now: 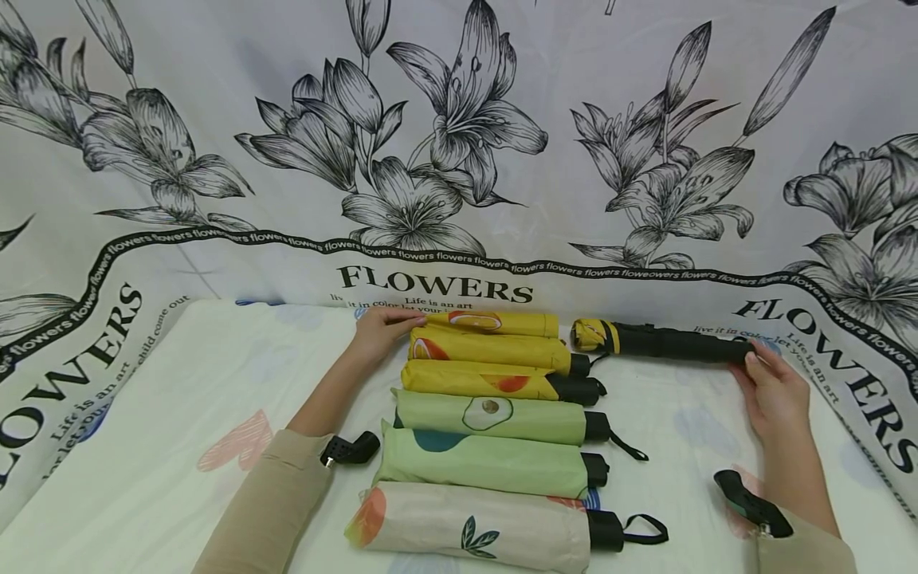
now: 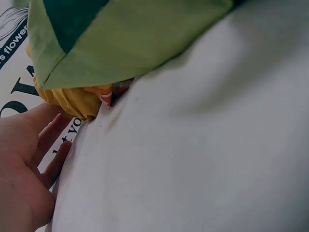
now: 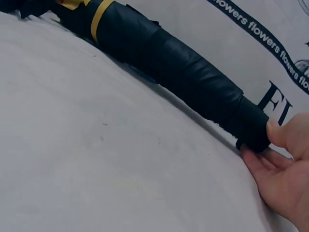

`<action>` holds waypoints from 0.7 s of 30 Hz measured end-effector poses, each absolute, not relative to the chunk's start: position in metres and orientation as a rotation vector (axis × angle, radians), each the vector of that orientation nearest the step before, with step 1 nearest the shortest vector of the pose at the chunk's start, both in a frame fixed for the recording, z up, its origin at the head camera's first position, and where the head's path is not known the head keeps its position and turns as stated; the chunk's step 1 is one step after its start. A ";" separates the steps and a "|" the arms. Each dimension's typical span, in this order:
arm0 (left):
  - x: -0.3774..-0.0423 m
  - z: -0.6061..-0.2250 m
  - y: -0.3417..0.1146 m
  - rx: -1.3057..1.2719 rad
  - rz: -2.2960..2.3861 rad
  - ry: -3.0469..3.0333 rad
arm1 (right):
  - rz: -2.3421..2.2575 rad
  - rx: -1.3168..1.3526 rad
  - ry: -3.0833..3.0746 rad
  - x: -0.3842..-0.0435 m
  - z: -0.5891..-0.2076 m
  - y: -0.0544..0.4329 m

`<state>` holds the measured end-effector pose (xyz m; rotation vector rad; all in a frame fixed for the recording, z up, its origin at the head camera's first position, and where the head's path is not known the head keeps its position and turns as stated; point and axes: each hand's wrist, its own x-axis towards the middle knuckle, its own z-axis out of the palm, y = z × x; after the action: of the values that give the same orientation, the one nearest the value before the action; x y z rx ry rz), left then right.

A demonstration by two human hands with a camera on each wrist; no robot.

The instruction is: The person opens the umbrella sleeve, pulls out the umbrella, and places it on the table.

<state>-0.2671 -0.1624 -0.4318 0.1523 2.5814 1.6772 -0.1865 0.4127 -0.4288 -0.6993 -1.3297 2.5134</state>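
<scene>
At the back of a row lies a yellow umbrella sleeve [image 1: 512,322] with an orange-slice print; no handle shows at its right end. My left hand [image 1: 383,328] pinches its left corner between thumb and fingers. To the right of the sleeve lies a folded black umbrella [image 1: 677,344] with a yellow band and a yellow-patterned end facing the sleeve. My right hand [image 1: 778,391] holds its black handle end, thumb on top and fingers beneath, as the right wrist view shows. In the left wrist view, a green umbrella [image 2: 130,43] partly covers the yellow fabric [image 2: 77,102].
Several sleeved umbrellas lie in front, handles to the right: yellow ones [image 1: 488,351], green ones [image 1: 488,461] and a beige one [image 1: 473,522] nearest me. A white cloth [image 1: 179,478] covers the surface. A flower-printed cloth [image 1: 301,207] rises behind.
</scene>
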 end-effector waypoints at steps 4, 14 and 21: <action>-0.267 -0.433 -0.163 0.154 1.686 2.573 | 2.364 -0.790 -1.498 -0.190 -0.428 0.408; -0.267 -0.433 -0.163 0.199 1.662 2.605 | 2.037 -0.758 -1.808 -0.198 -0.431 0.400; -0.264 -0.433 -0.163 0.251 1.725 2.566 | 1.937 -0.784 -1.917 -0.198 -0.426 0.397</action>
<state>-0.2644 -0.1630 -0.4326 0.2506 2.5658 1.7248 -0.1984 0.3968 -0.4258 -0.7838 -1.9166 1.9368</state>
